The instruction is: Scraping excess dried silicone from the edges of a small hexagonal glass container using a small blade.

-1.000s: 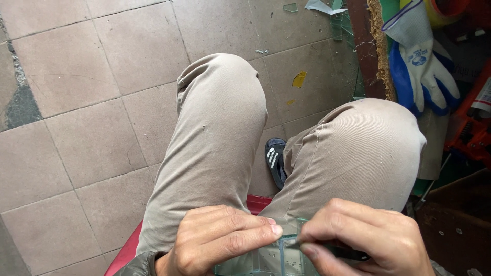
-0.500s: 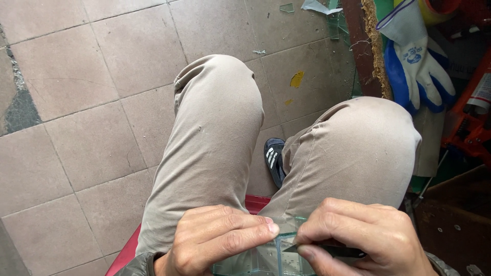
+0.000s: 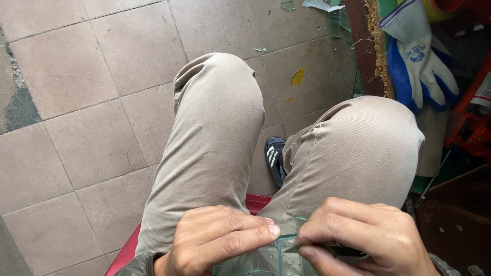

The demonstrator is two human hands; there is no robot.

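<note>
I sit with both knees up in beige trousers. My left hand (image 3: pixel 217 240) rests low in my lap, fingers curled over a small clear glass piece (image 3: pixel 268 258) with greenish edges. My right hand (image 3: pixel 365 237) pinches a thin dark blade-like tool (image 3: pixel 337 250) against the glass edge. Most of the glass is hidden by the hands and the frame's bottom edge.
Beige floor tiles (image 3: pixel 76 102) spread to the left. A dark shoe (image 3: pixel 275 158) shows between my legs, a red seat edge (image 3: pixel 125 250) below. A white and blue work glove (image 3: pixel 419 61), a wooden board (image 3: pixel 365 46) and orange items (image 3: pixel 473 122) crowd the right.
The view has shifted slightly. Both hands stay on the glass piece with only small finger shifts.
</note>
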